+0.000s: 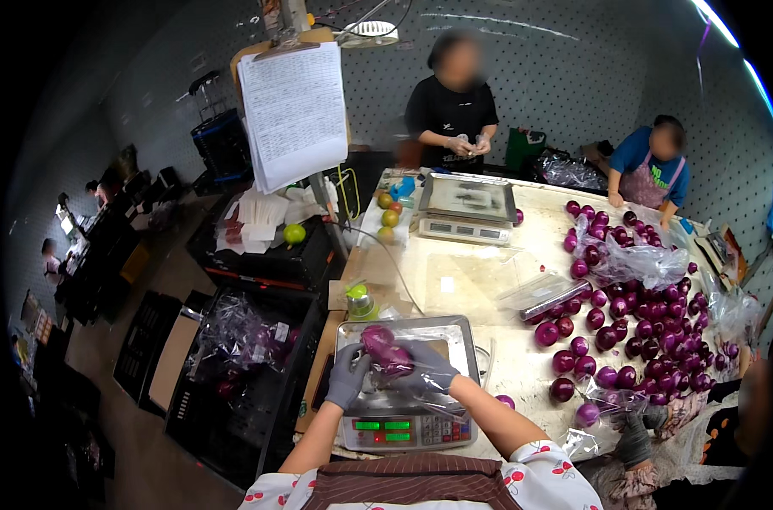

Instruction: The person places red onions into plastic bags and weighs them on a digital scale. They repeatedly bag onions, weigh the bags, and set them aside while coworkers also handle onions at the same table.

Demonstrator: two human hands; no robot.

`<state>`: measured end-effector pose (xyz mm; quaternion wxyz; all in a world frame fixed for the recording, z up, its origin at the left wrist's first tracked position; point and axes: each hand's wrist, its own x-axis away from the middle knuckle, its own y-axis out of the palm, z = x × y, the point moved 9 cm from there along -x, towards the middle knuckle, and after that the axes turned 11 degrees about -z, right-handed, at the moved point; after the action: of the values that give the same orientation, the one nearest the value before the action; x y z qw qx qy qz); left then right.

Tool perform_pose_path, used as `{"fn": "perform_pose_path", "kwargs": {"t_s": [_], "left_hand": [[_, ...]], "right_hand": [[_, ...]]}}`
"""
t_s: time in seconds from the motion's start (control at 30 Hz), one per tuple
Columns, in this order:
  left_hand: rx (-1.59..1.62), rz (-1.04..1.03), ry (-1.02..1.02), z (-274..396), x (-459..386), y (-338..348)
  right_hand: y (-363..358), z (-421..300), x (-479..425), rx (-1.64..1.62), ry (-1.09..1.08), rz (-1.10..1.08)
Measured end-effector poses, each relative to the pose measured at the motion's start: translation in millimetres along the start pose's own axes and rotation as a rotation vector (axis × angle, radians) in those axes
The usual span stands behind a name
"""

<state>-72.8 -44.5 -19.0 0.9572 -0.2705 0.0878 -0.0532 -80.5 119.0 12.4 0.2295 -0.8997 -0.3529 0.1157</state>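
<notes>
Red onions in a clear plastic bag are held over the metal pan of a digital scale by both my hands. My left hand, in a grey glove, grips the bag's left side. From the right, my right hand, also grey-gloved, holds the bag, with clear film lying over part of it. Whether the bag rests on the pan is hard to tell. Green digits glow on the scale's front panel, beside a keypad.
Many loose red onions cover the table's right side. A black crate at left holds bagged onions. Ahead are a second scale and a clipboard bearing writing. Two people stand across; a co-worker's gloved hands work at right.
</notes>
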Motion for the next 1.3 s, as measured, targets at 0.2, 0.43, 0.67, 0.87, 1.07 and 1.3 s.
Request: {"fn": "perform_pose_path", "kwargs": {"t_s": [0.2, 0.43, 0.67, 0.87, 1.07, 1.3], "left_hand": [[0.126, -0.072, 0.031, 2.9, 3.9, -1.3], [-0.22, -0.176, 0.142, 32.1, 16.9, 1.8], [-0.484, 0.0, 0.391, 68.0, 52.2, 19.5], [-0.439, 0.045, 0.429, 78.1, 53.7, 18.6], [-0.434, 0.021, 0.427, 107.5, 55.2, 5.3], [-0.347, 0.061, 0.324, 71.1, 56.0, -0.8]], "right_hand": [[22.4, 26.9, 2.5, -0.113, 0.138, -0.12], [24.8, 44.5, 6.2, -0.04, 0.037, 0.047], [22.0, 29.4, 14.6, -0.038, -0.069, 0.107], [27.9, 35.3, 15.7, -0.077, 0.019, 0.024], [36.7, 72.4, 23.4, -0.629, 0.037, 0.097], [23.9, -21.0, 34.0, 0.206, -0.188, 0.117]]}}
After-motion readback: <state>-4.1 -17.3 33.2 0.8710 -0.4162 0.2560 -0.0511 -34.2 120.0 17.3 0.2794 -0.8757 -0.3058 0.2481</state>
